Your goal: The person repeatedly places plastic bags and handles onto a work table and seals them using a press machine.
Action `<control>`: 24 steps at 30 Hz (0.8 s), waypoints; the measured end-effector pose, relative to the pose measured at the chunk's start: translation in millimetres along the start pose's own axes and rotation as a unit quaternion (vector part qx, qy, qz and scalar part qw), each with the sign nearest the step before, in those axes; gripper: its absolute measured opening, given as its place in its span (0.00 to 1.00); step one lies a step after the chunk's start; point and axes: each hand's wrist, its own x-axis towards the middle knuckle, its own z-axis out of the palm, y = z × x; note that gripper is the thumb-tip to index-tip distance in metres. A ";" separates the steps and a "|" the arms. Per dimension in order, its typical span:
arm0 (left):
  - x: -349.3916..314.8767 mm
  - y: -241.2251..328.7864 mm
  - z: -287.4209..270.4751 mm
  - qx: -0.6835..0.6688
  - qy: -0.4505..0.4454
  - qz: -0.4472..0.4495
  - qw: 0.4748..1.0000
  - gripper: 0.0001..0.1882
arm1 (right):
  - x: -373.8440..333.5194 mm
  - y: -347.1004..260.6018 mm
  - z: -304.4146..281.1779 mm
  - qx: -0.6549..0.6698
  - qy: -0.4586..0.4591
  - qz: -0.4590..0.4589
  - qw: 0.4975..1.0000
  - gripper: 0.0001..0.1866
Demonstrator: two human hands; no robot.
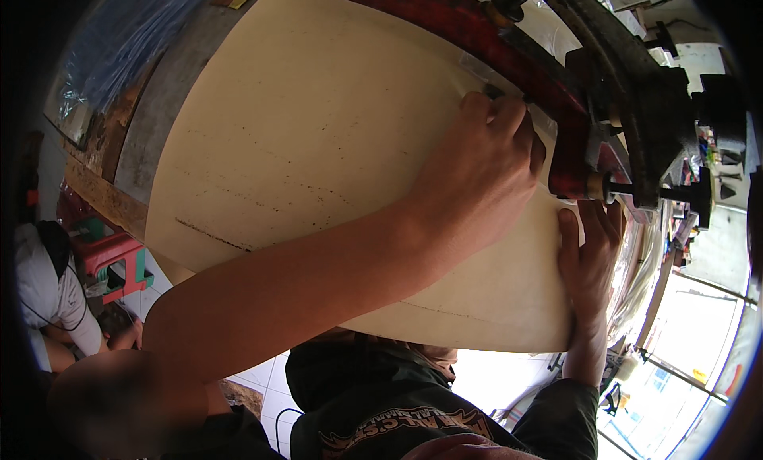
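Observation:
A large pale tan board [262,126] with dark specks and scratches lies before me. My left hand [485,162] reaches across it, knuckles up and fingers curled in by a long red metal bar [445,23]. A scrap of clear plastic [475,66] shows just past those fingertips; what the fingers grip is hidden. Close to the board's right edge rests my right hand [592,249], thumb apart and fingers stretched toward the end of the bar. Their tips are partly covered by the bar.
A black metal frame [628,70] with screw knobs stands over the board at the right. Bluish clear plastic sheets [131,42] lie at the far left. Beyond the board's left side are a red and green stool [115,257] and a seated person [56,285].

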 end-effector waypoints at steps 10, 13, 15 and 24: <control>2.6 -0.2 -5.9 -0.061 0.002 0.016 0.998 0.14 | -6.0 4.7 -1.9 0.005 0.036 -0.010 0.999 0.22; 0.7 -5.2 -5.3 -0.049 -0.009 0.038 0.998 0.14 | -4.4 -1.0 -4.4 0.011 0.048 -0.011 0.999 0.25; -0.1 -12.0 -12.1 -0.080 -0.023 0.054 0.995 0.15 | -3.0 1.6 -4.2 0.011 0.057 -0.029 0.998 0.25; -28.1 -13.6 -86.9 -0.192 -0.142 0.012 0.971 0.17 | -60.9 4.8 -57.7 0.147 0.058 0.001 0.987 0.18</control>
